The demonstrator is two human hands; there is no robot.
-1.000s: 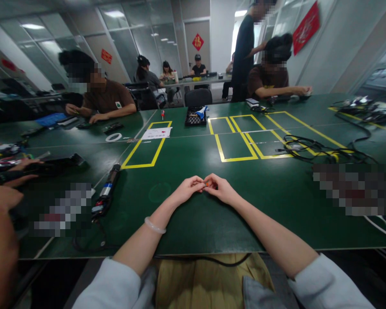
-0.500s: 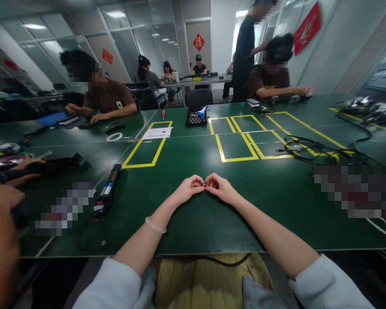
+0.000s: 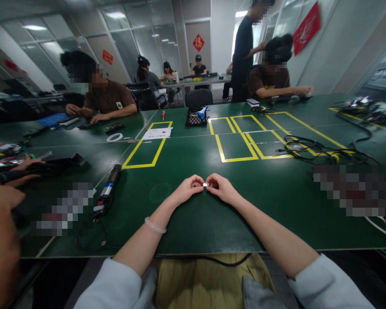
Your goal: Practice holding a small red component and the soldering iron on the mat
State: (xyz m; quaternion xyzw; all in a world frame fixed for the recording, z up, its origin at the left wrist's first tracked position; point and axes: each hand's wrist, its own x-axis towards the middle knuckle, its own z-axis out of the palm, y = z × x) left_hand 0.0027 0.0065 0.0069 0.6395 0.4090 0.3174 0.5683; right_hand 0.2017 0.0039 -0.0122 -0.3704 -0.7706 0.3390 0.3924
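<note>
smooth green tabletop [image 3: 193,223]; left hand [image 3: 192,189], right hand [image 3: 219,188] pinching small shiny piece [image 3: 205,184].

Dim room, pale ceiling lights [image 3: 115,15], soft tabletop sheen, edges stretched.

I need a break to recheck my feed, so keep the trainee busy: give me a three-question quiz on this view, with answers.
1. True or false: the fingertips of the left hand and the right hand meet at a small shiny object.
2. Where is the pale bracelet worn?
A) On the right forearm
B) On the left forearm
C) On both forearms
3. Fill in the blank: the tape that marks rectangles on the green table is ____ in colour.

Key: 1 true; 2 B; 3 yellow.
</note>
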